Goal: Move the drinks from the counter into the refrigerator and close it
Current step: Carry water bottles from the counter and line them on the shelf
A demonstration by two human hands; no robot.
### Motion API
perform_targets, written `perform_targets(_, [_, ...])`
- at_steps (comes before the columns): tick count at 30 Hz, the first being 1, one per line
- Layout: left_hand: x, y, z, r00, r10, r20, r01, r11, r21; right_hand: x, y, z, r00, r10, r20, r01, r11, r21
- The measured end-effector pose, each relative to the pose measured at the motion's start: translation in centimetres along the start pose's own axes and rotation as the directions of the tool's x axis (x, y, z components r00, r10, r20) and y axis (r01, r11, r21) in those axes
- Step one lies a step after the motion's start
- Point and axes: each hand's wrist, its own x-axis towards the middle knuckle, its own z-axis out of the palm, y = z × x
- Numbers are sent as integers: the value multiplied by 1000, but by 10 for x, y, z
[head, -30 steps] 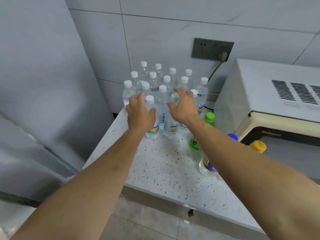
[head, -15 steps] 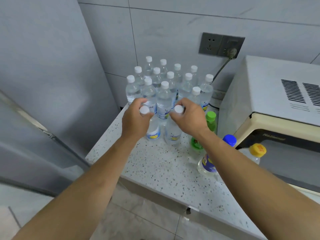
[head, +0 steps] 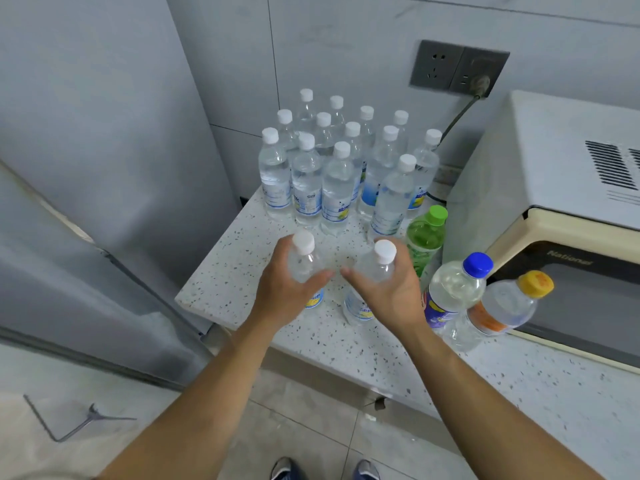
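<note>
Over the near corner of the speckled counter, the person's two hands each hold a clear water bottle with a white cap. The left hand has its fingers and thumb curled round the body of the left bottle, and the right hand is wrapped the same way round the right bottle. Both bottles stand roughly upright, close side by side; whether their bases touch the counter or hang just above it is hard to tell, since the hands cover much of them.

Behind them, toward the tiled wall, a cluster of white-capped water bottles stands upright on the counter, packed close together. To the right of the held pair stand a green bottle, a bottle with a blue cap and a bottle with a yellow cap, the last two leaning in the wide view, just in front of the microwave. A dark wall socket with a plug in it sits above.

The grey refrigerator fills the left side, beside the counter's end; its door looks to stand ajar. On the floor lower left lies a bent metal rod, and the toes of two shoes show at the bottom edge.
</note>
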Motion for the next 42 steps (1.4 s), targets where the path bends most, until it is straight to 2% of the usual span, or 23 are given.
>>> perform_targets(3, [-1,-19,5,996,-85,28,86,996,-29,-7,16,10,992,122,-18,-120,990,81])
perform_targets(8, [-1,-44,14,987,-149,59,154,982,-106,-17,36,22,968,249,-33,-246,966,77])
perform_targets(19, [-48,-69,5,990,-138,14,137,959,-247,-75,49,21,963,250,-98,-245,967,65])
perform_targets(25, [-103,-73,-10,968,-251,-8,238,929,-284,-100,43,14,962,272,12,-271,954,126])
perform_targets(28, [-139,-76,-15,935,-351,-52,316,891,-325,-127,51,17,927,354,121,-372,908,194])
perform_targets(31, [-180,-78,-23,905,-418,-74,363,852,-376,-162,65,23,896,388,218,-427,886,180])
perform_targets(35, [-242,-86,-40,854,-503,-137,424,823,-378,-203,73,42,871,345,350,-405,907,115])
perform_targets(42, [-327,-114,-97,715,-645,-270,458,724,-517,-262,41,99,786,258,562,-350,935,60])
